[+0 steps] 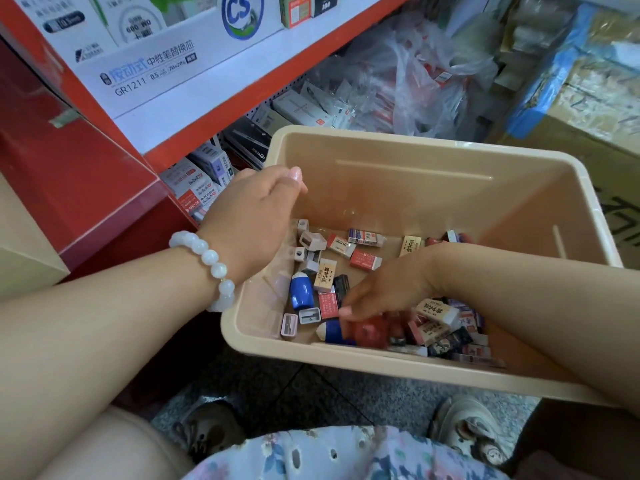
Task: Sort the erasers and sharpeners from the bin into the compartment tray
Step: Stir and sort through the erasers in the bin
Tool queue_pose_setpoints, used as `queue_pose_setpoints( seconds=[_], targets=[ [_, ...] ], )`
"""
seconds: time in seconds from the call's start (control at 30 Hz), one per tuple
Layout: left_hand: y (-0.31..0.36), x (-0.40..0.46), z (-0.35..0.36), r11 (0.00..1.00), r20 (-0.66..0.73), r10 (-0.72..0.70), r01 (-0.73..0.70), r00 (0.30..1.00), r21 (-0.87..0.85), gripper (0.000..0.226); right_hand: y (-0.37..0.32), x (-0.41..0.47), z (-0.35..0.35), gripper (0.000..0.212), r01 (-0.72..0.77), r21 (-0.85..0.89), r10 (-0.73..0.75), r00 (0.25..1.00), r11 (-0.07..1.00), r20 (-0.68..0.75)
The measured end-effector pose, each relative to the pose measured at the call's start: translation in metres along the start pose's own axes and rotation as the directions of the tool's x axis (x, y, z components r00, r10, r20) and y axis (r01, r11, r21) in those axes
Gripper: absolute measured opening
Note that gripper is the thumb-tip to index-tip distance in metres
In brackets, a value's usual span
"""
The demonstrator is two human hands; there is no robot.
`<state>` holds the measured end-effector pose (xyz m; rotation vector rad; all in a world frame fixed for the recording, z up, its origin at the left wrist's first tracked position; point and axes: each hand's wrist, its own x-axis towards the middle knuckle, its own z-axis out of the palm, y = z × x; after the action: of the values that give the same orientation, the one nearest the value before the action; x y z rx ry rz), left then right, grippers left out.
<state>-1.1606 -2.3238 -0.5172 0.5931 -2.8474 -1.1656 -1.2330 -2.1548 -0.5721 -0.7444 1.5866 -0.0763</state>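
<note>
Head view shows the beige bin (450,188) held over the floor, with erasers (437,310) and sharpeners (312,241) heaped at its near end. The right hand (388,289) reaches down into the heap, fingers curled over a red piece (367,332) beside a blue sharpener (331,331); that spot is blurred, so whether it has truly pinched the piece cannot be told. The left hand (254,216) sits at the bin's left wall, fingers bent loosely together, and whether it grips the rim is unclear. The compartment tray is out of view.

Risks, as judged: a loose pinch on the rounded red piece could let it drop back or onto the floor during the carry. If the left hand is not bracing the bin, digging could tilt it and slide the heap. Grabbing by feel could mix erasers with sharpeners.
</note>
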Motion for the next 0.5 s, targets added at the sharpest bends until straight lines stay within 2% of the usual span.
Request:
queue_pose_setpoints(
  seconds=[0.1,0.2,0.33,0.5],
  targets=[
    [0.0,-0.001,-0.001,1.0,-0.004,-0.004,0.004,1.0,-0.005,0.037,-0.006,0.001,0.006,0.041,0.021,0.214,-0.021,1.0,0.977,-0.001],
    [-0.001,-0.001,-0.001,1.0,-0.003,0.007,-0.007,1.0,-0.002,0.036,-0.004,-0.001,-0.001,0.05,0.047,0.403,-0.002,0.994,0.914,-0.11],
    [-0.002,0.0,-0.001,1.0,0.005,0.013,-0.013,1.0,-0.005,0.034,0.001,-0.007,-0.011,0.051,0.122,0.511,0.02,0.964,0.851,-0.263],
    [-0.003,0.0,-0.001,1.0,0.019,0.015,-0.014,1.0,-0.011,0.033,-0.013,0.005,-0.003,0.058,0.189,0.576,-0.029,0.961,0.795,-0.276]
  ],
)
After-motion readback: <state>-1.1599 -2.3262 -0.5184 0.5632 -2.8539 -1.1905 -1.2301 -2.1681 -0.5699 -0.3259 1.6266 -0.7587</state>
